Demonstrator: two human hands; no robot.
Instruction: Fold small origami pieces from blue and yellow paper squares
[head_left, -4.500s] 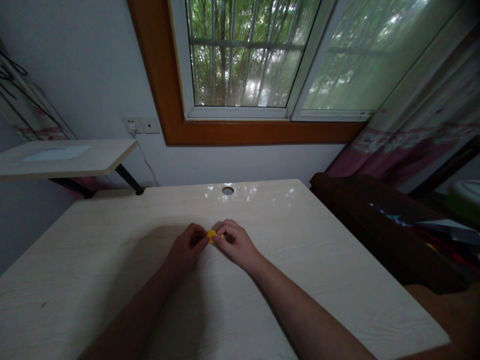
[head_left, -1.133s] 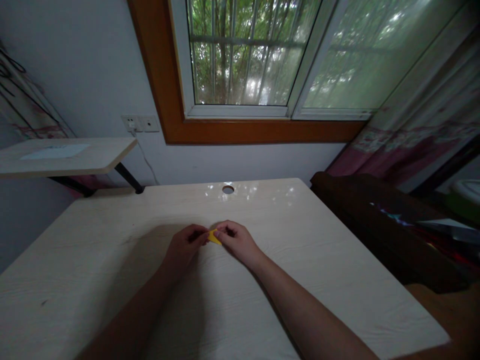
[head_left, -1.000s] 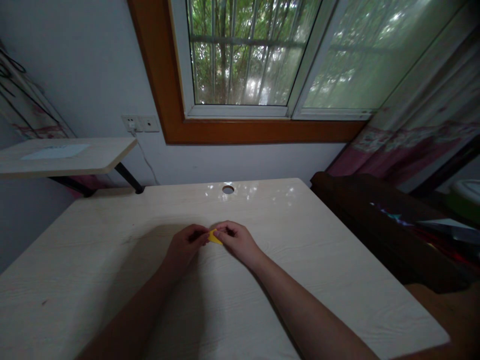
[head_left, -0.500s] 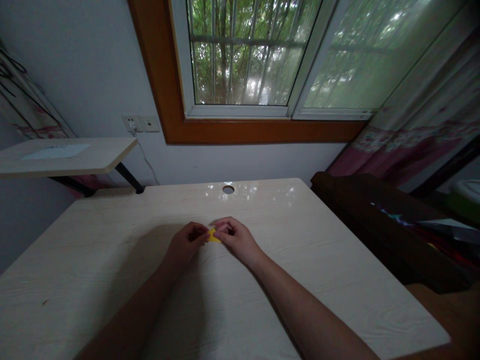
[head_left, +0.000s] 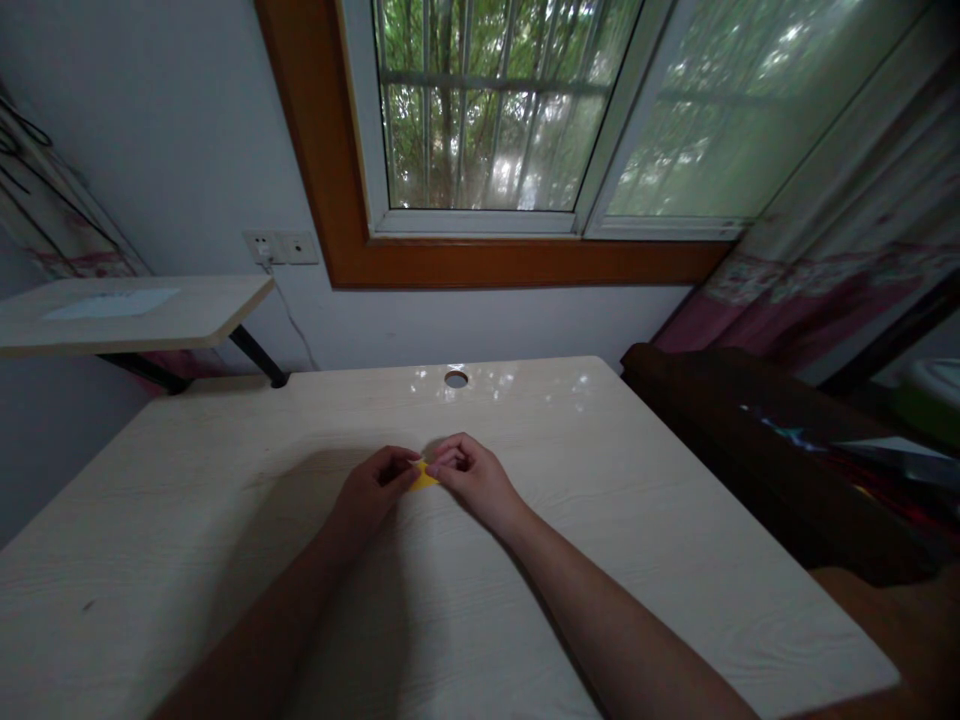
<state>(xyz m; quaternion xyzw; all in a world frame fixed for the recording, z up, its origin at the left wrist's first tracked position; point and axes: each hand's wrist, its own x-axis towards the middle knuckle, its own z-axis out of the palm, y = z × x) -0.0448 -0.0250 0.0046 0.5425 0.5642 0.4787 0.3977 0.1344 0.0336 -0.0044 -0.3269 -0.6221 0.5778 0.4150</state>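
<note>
A small piece of yellow paper [head_left: 424,479] shows between my two hands, just above or on the pale wooden desk [head_left: 585,480]. My left hand [head_left: 375,487] pinches its left side with thumb and forefinger. On the other side, my right hand [head_left: 472,477] grips the paper between thumb and fingers, the remaining fingers curled. Most of the paper's upper part is covered by the fingertips, so its full shape is hidden.
A round cable hole [head_left: 456,379] lies near the desk's far edge. At the left, a raised shelf [head_left: 202,310] on black legs carries a sheet of paper [head_left: 112,303]. Dark wooden furniture [head_left: 720,430] holding various items stands right of the desk, beneath a curtain [head_left: 825,260].
The yellow paper has shifted and turned slightly between the fingers, its visible lower edge now a little further left. Both hands stay in nearly the same place.
</note>
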